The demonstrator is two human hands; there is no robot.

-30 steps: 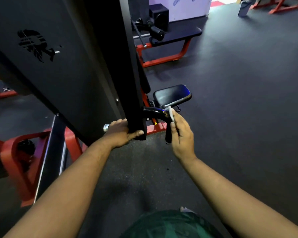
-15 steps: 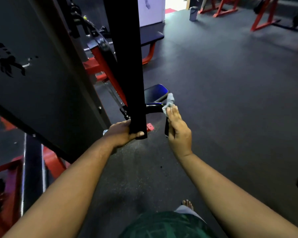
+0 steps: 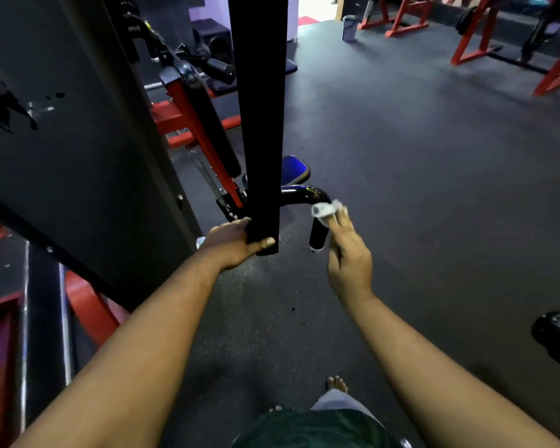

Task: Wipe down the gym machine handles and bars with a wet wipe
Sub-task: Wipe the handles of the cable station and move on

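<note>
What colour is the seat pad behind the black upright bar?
Blue, glossy, as far as the head view shows; the seat pad is partly hidden behind the upright bar.

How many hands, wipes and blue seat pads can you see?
Hands: 2, the left hand gripping the black upright bar and the right hand pinching the wipe.
Wet wipes: 1, at the curved black handle.
Blue seat pads: 1.
Total: 4

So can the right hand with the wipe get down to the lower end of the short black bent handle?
Probably yes. The right hand holds the white wet wipe against the short black bent handle, and only open floor lies beside the handle's lower end.
</note>
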